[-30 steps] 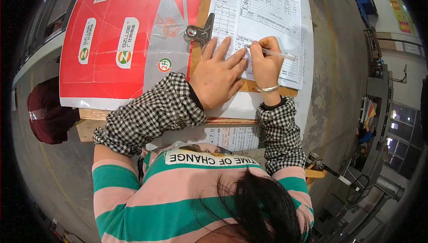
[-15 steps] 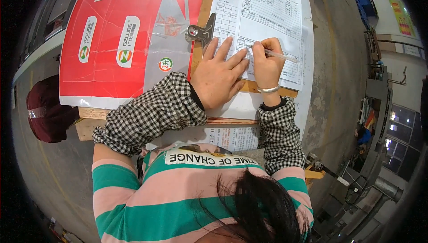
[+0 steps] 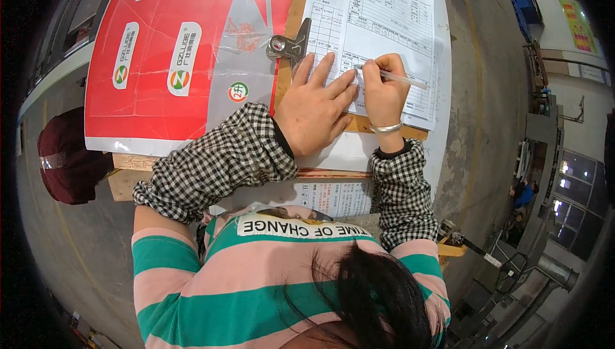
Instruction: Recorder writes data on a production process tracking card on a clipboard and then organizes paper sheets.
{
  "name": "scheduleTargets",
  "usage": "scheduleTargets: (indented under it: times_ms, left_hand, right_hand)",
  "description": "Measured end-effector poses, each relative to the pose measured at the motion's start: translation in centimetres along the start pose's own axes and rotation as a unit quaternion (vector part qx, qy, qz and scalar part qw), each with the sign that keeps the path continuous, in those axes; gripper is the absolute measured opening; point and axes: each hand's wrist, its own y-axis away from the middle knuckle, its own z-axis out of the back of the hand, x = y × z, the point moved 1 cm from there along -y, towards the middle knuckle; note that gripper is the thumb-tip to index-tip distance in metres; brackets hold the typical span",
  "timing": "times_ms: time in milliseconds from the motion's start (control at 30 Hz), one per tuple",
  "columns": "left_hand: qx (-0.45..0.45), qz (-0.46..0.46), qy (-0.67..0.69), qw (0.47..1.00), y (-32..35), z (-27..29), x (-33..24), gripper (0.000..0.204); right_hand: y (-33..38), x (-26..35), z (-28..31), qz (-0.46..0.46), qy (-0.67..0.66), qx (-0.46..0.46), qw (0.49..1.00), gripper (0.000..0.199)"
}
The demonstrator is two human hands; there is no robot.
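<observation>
From the head view, your left hand (image 3: 316, 110) lies flat and open, fingers spread on the white printed form (image 3: 384, 35) clipped to a wooden clipboard (image 3: 289, 48). Your right hand (image 3: 383, 86) pinches a slim clear pen (image 3: 392, 78) on the form, beside a glossy red bag (image 3: 186, 41).

Form (image 3: 391, 35) on clipboard (image 3: 289, 67) — banner (image 3: 173, 41) left, both hands on form.

Pen (image 3: 397, 79) tip perhaps behind fingers (image 3: 378, 70)
</observation>
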Motion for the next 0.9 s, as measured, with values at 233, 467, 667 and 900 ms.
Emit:
scheduleTargets:
  times_ms: [233, 467, 667, 900]
  left_hand:
    - [-0.002, 0.001, 0.003, 1.000, 0.09, 0.01, 0.00, 0.041]
    - [-0.006, 0.000, 0.005, 1.000, 0.02, -0.07, -0.05, 0.041]
    - [-0.006, 0.000, -0.003, 1.000, 0.05, -0.08, 0.04, 0.041]
    - [-0.008, 0.001, 0.006, 1.000, 0.07, -0.08, -0.02, 0.042]
  right_hand:
    - [0.09, 0.08, -0.03, -0.005, -0.010, -0.010, 1.000, 0.014]
    - [0.09, -0.15, 0.02, 0.001, -0.010, -0.026, 1.000, 0.014]
    - [0.03, -0.04, 0.01, 0.001, 0.009, -0.011, 1.000, 0.013]
    - [0.12, -0.02, -0.10, 0.023, 0.010, -0.028, 0.999, 0.014]
